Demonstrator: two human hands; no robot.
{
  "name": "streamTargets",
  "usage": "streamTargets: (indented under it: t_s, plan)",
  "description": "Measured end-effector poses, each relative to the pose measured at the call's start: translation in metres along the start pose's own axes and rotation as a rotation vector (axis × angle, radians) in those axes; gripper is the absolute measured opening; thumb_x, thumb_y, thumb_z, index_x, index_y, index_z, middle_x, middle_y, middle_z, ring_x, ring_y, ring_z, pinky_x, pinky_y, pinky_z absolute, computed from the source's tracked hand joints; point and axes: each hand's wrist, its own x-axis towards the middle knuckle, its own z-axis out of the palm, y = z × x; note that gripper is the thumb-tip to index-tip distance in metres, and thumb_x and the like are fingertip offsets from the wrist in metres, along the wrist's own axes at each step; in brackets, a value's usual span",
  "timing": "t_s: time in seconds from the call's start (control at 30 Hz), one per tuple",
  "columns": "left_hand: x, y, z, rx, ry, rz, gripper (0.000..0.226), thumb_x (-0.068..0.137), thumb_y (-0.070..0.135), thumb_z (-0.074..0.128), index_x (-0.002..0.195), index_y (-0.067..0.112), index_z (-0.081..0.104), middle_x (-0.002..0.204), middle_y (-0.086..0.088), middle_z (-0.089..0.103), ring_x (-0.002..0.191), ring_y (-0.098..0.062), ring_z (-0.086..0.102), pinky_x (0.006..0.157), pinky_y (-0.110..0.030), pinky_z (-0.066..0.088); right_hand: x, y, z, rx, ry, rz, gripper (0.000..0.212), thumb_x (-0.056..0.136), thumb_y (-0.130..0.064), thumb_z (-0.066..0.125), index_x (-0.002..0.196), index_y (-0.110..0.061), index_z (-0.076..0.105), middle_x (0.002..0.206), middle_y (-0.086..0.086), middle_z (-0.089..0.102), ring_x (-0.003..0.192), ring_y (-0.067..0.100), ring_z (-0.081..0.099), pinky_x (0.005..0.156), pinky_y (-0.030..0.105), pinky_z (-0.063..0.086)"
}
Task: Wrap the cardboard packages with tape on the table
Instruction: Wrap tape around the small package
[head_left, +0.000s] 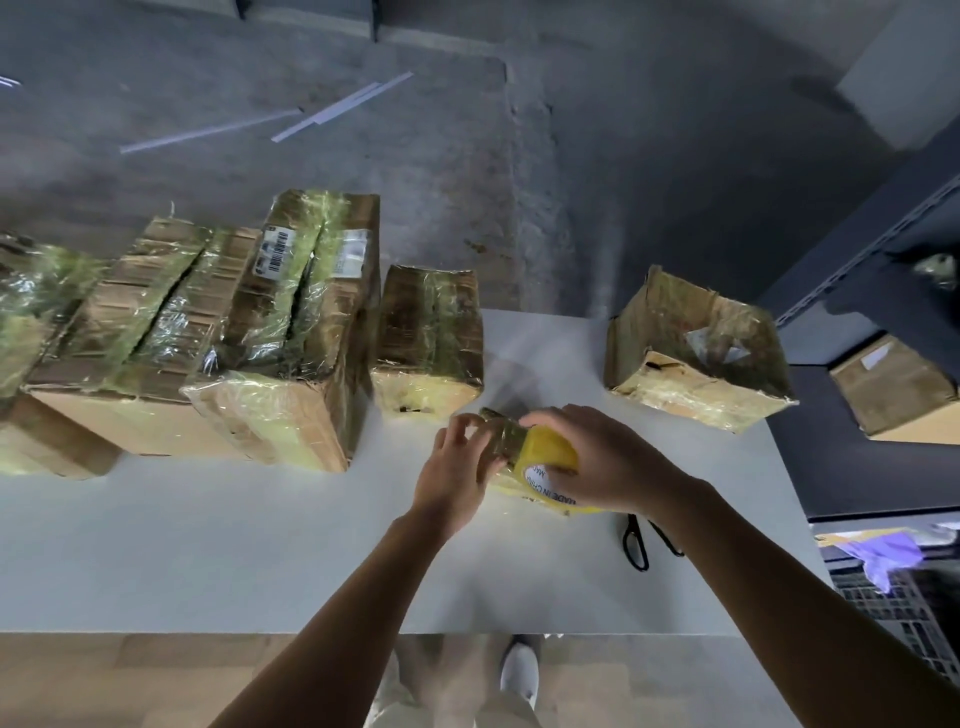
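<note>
The white table (208, 545) has free surface at 7 and 8 o'clock, up to its near edge; its right edge passes close at 3 o'clock. Near the centre the left grip (457, 462) curls round a small package (498, 423), mostly hidden, and the right grip (597, 457) holds a yellow tape roll (553, 452) against it. Black scissors (636, 545) at 4 o'clock are partly covered by the forearm. Wrapped packages (291, 322) stand from 9 to 12 o'clock, cut off at left. Beyond lies grey concrete floor (571, 156).
</note>
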Motion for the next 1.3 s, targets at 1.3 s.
streamTargets:
  t_s: [1.3]
  plan:
    - [0.027,0.012,0.001,0.571,-0.002,0.632,0.048,0.07,0.031,0.082,0.112,0.018,0.064,0.093,-0.002,0.063,0.084,-0.024,0.063,0.07,-0.037,0.053,-0.033,0.051,0.0,-0.312,-0.152,0.084,0.039,0.093,-0.035,0.054,0.132,-0.039,0.051,0.112,0.0,0.049,0.097,0.024,0.06,0.074,0.022,0.035]
